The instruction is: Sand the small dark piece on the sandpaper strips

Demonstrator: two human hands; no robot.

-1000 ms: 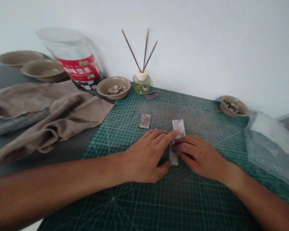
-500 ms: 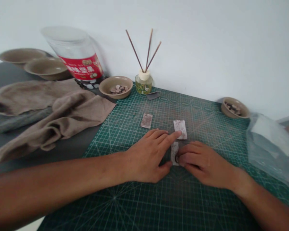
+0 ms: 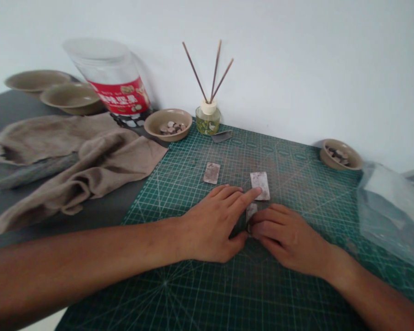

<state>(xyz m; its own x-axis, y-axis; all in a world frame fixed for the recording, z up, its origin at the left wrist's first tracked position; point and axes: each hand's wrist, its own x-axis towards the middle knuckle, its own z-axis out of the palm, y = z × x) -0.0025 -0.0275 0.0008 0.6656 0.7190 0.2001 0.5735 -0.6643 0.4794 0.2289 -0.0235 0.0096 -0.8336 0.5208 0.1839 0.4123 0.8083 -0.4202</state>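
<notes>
My left hand [image 3: 217, 223] lies over the green cutting mat [image 3: 207, 299], thumb and index finger spread apart. Its index fingertip rests on a smudged whitish rectangular piece [image 3: 260, 180], and its thumb reaches the near end of a narrower pale strip [image 3: 251, 211]. Over that strip, my right hand [image 3: 286, 236] is closed with fingertips pinched together; whatever they grip is too small and hidden to name. Most of the strip's lower part is covered by the right fingers. A brownish smudged rectangle [image 3: 211, 173] lies flat beyond my left hand.
Small bowls of pinkish and dark bits stand at the back left [image 3: 152, 126] and right [image 3: 326, 156]. Between them are a reed diffuser [image 3: 208, 120] and a dark grey scrap [image 3: 222, 136]. Brown cloths [image 3: 120, 161], a red-labelled jar [image 3: 120, 94] and a clear plastic bag [image 3: 386, 216] flank the mat.
My right fingers have slid slightly left across the narrow strip, covering more of it. My left hand keeps its place on the pieces. The view has shifted a little.
</notes>
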